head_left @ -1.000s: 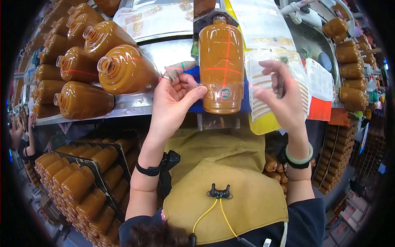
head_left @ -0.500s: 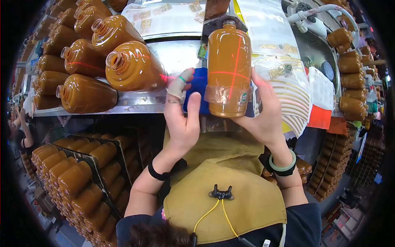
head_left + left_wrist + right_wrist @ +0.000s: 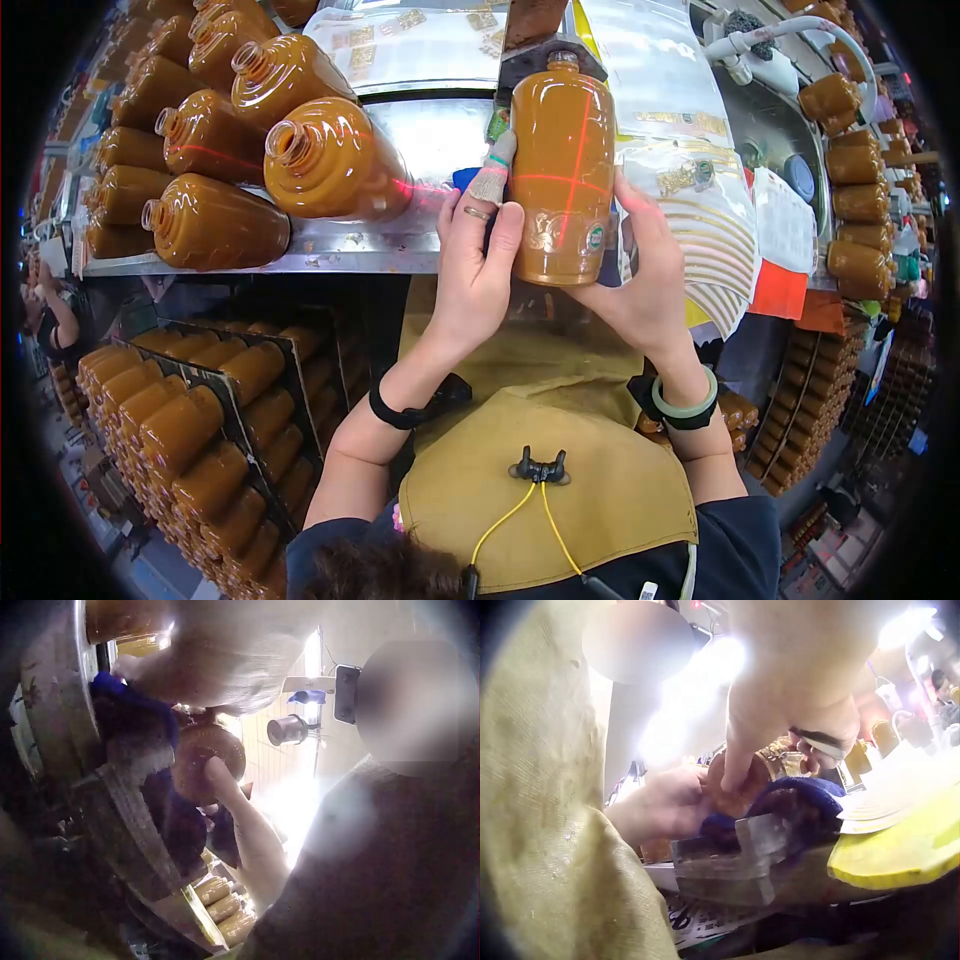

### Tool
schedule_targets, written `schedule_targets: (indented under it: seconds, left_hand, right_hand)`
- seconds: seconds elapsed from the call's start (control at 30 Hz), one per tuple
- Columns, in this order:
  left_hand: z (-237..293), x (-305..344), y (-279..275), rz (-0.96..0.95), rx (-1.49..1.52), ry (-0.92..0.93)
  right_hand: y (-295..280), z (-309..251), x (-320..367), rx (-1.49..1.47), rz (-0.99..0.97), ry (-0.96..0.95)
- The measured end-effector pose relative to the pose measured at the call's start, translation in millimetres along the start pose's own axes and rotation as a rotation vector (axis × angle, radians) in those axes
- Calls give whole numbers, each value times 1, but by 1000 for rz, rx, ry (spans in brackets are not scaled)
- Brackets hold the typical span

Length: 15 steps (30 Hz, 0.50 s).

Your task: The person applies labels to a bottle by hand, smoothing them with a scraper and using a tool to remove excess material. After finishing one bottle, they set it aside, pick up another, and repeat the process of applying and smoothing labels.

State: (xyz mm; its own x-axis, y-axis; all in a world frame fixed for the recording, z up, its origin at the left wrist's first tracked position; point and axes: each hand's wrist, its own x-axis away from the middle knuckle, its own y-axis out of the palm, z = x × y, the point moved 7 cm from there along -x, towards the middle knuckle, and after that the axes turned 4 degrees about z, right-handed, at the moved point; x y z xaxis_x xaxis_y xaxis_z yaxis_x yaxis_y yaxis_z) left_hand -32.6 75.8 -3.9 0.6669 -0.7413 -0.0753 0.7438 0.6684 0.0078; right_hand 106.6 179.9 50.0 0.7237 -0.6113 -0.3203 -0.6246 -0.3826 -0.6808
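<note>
A brown glossy bottle point(image 3: 563, 130) lies with its neck away from me and its base facing me, with red laser lines crossing on it. Around its lower part is a clear decal point(image 3: 548, 231) with gold patterning and a round green emblem point(image 3: 596, 237). My right hand point(image 3: 645, 280) grips the right side, the thumb on the base, as the right wrist view shows. My left hand point(image 3: 472, 270) is at the left side, index finger and thumb extended along it. A cloth sleeve point(image 3: 490, 183) covers that index finger. Blue cloth point(image 3: 799, 799) lies under the bottle.
Several brown bottles point(image 3: 335, 160) lie on the metal bench to the left. Decal sheets point(image 3: 690, 215) fan out on the right, beside an orange-red sheet point(image 3: 778, 288) and a sink point(image 3: 775, 120). Racks of bottles point(image 3: 180, 420) stand below left.
My right hand has come from the air onto the bottle's right side. My left hand pulled away, then returned to its left side. The bottle has turned, carrying the emblem rightward; the decal now lies flatter.
</note>
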Motion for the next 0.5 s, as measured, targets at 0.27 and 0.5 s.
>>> schedule_targets:
  seconds: [0.27, 0.5]
  left_hand:
    - [6, 1, 2, 15, -142, 44]
    - [23, 0, 7, 69, -229, 133]
  right_hand:
    - [1, 1, 0, -12, -3, 12]
    - [1, 1, 1, -9, 30, -2]
